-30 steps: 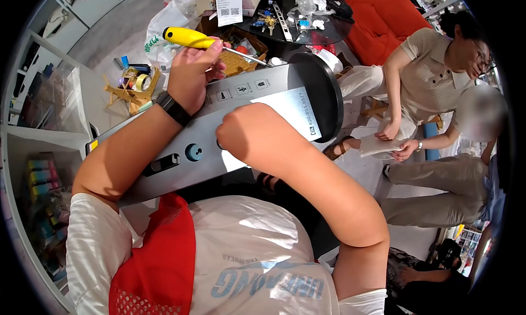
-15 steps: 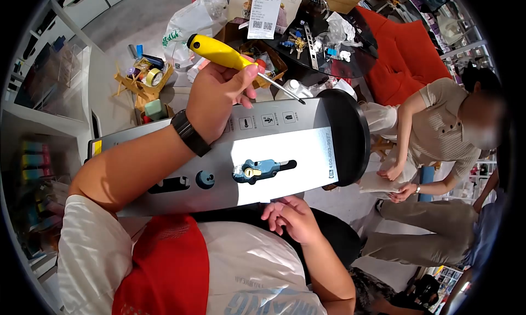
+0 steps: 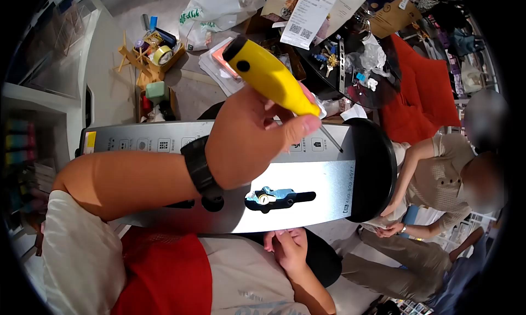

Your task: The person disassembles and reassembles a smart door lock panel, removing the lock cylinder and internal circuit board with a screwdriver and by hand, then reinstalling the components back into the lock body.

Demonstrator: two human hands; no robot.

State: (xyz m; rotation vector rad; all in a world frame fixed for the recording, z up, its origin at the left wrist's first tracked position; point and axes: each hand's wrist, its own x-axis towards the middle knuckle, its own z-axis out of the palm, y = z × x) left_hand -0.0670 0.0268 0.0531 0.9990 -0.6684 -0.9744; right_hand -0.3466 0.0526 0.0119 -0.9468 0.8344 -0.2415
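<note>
My left hand [image 3: 246, 134], with a black watch on its wrist, is wrapped round the yellow handle of a screwdriver [image 3: 272, 78]. The screwdriver's thin metal shaft points down and right, its tip over the printed edge of a silver panel [image 3: 329, 178]. The panel lies across my lap, with a black rounded end [image 3: 378, 170] at right. A brass-faced lock cylinder [image 3: 264, 199] sits in its long cutout, lit by bright light. Close to the panel's near edge, my right hand [image 3: 290, 249] has its fingers curled in; what they hold, if anything, is hidden.
A dark round table [image 3: 378, 93] with keys, crumpled plastic and papers stands ahead, beside a red seat [image 3: 419, 90]. A wooden basket [image 3: 164, 55] with tape rolls and a white plastic bag [image 3: 211, 19] are at upper left. A seated person [image 3: 433, 172] is at right.
My left hand and the screwdriver have moved right and down in the view, appearing larger. The fingers of my right hand are more curled. The whole view has shifted.
</note>
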